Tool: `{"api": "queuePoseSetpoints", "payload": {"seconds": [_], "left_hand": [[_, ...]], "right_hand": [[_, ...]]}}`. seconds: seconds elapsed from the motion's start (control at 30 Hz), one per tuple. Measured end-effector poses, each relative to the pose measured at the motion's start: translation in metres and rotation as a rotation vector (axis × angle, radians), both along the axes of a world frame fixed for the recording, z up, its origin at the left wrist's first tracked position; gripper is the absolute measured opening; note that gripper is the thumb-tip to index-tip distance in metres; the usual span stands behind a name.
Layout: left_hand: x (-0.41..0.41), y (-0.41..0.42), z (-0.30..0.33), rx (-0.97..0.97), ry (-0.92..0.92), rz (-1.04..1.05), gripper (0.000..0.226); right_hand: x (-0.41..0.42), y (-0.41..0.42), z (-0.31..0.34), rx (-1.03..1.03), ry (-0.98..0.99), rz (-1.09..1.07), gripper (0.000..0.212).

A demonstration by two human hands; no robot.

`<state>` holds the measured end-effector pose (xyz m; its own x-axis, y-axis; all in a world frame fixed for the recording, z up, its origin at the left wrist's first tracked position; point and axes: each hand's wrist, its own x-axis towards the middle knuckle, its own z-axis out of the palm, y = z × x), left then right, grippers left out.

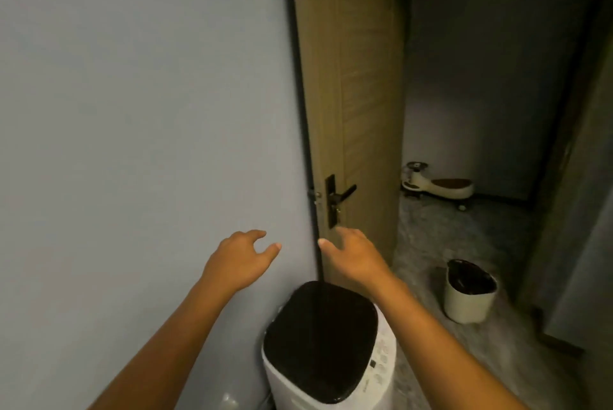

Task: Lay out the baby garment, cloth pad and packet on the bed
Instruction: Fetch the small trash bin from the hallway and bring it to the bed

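I see two bare hands held out in front of me. My left hand (240,260) is in front of the pale blue wall (132,111), fingers spread and loose, holding nothing. My right hand (353,258) is just beside it, in front of the edge of the brown wooden door (355,77), fingers spread too, with nothing in them. The two thumbs point at each other with a small gap between.

The black door handle (341,195) is just above my right hand. Near me, below the hands, stands a white machine with a black lid (323,340). On the floor to the right sits a small white bin with a black bag (469,292). Far back by the dark wall is a little ride-on toy car (436,184).

I cannot see the baby garment, the cloth pad, the packet or the bed.
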<state>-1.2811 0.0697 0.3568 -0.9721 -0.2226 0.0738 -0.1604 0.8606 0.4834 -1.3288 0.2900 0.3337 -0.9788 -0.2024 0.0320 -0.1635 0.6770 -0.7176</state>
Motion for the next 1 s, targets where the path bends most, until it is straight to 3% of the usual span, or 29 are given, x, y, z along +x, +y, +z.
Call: {"api": "queuePoseSetpoints", "payload": {"seconds": [0.2,0.37,0.7,1.0], "left_hand": [[-0.107,0.100,-0.012,-0.023,-0.050,-0.262,0.072],[-0.184,0.192,-0.012,-0.030,-0.074,-0.380,0.079],[-0.339,0.374,-0.021,-0.101,-0.041,-0.489,0.075],[-0.458,0.455,-0.058,-0.046,-0.107,-0.466,0.073]], "right_hand": [[-0.050,0.149,-0.003,0.048,-0.036,-0.334,0.072],[-0.086,0.258,-0.007,0.077,-0.070,-0.488,0.079],[-0.197,0.419,-0.019,0.067,-0.035,-0.585,0.075],[-0.313,0.494,-0.056,0.058,-0.082,-0.589,0.073]]}}
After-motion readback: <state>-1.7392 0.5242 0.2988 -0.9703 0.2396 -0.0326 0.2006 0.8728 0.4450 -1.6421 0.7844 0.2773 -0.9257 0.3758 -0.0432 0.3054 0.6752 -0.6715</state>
